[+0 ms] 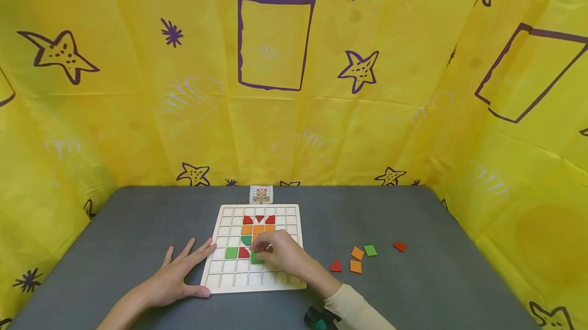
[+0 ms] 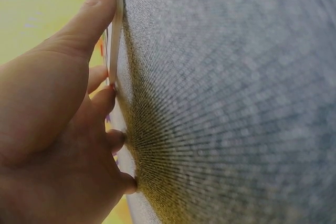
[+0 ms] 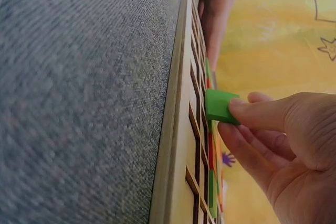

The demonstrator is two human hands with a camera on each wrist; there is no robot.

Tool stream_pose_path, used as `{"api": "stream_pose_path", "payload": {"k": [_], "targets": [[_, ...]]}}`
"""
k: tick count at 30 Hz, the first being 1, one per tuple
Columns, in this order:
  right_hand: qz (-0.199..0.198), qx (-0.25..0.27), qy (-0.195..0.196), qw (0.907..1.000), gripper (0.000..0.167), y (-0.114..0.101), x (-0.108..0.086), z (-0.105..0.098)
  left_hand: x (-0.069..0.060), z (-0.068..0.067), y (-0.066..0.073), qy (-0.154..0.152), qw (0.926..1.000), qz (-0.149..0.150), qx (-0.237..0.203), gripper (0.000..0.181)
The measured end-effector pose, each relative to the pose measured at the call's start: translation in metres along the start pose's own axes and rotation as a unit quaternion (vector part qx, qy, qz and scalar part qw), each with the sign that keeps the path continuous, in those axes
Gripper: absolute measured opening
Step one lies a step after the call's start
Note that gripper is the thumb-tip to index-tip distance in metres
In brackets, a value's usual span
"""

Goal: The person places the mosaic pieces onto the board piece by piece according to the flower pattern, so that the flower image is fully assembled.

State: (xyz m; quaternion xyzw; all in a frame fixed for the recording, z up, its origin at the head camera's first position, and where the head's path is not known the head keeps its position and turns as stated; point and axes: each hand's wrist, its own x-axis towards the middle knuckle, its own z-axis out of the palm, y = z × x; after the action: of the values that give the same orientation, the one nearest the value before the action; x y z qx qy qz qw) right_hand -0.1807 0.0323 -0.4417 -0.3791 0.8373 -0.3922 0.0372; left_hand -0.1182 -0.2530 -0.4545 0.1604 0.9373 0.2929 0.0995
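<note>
A white gridded board [image 1: 225,280] lies on the grey table, with red, orange and green tiles set in its middle. My left hand [image 1: 172,279] rests at its left side, fingers spread, thumb and fingertips touching the edge; the left wrist view shows the thumb [image 2: 92,11] along the rim. Over the board, my right hand [image 1: 286,253] pinches a green square tile [image 3: 220,105] between thumb and fingers. In the right wrist view the tile is tilted against the grid, right of a red quarter-round tile [image 1: 244,252]. My right fingers partly cover the tiles behind them.
A small pattern card [image 1: 261,195] lies behind the board. To the right are loose tiles: red [image 1: 336,266], orange [image 1: 356,267], another orange [image 1: 357,253], green [image 1: 370,250] and red [image 1: 400,247]. A black object [image 1: 317,316] is near my right forearm. Yellow cloth surrounds the table.
</note>
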Motion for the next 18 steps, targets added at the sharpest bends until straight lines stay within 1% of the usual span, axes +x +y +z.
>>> {"api": "stream_pose_path", "payload": {"k": [3,8,12,18], "targets": [[0.0,-0.004,-0.002,1.0,0.012,0.0,-0.0002,0.0012,-0.0003,0.0002,0.0002,0.003,1.0,0.002,-0.001,0.1],[-0.002,-0.021,-0.001,0.9998,0.012,0.0,-0.0007,0.0012,0.0029,-0.001,0.0009,0.001,1.0,0.008,-0.003,0.1],[0.004,-0.033,-0.007,0.9994,0.011,-0.002,-0.0005,0.0015,0.0049,-0.002,0.0007,-0.001,0.9999,0.011,-0.007,0.099],[0.014,-0.045,-0.028,0.9985,0.011,-0.0042,-0.0012,0.0022,0.0038,-0.0009,-0.0007,-0.012,0.9998,0.001,-0.016,0.099]]}}
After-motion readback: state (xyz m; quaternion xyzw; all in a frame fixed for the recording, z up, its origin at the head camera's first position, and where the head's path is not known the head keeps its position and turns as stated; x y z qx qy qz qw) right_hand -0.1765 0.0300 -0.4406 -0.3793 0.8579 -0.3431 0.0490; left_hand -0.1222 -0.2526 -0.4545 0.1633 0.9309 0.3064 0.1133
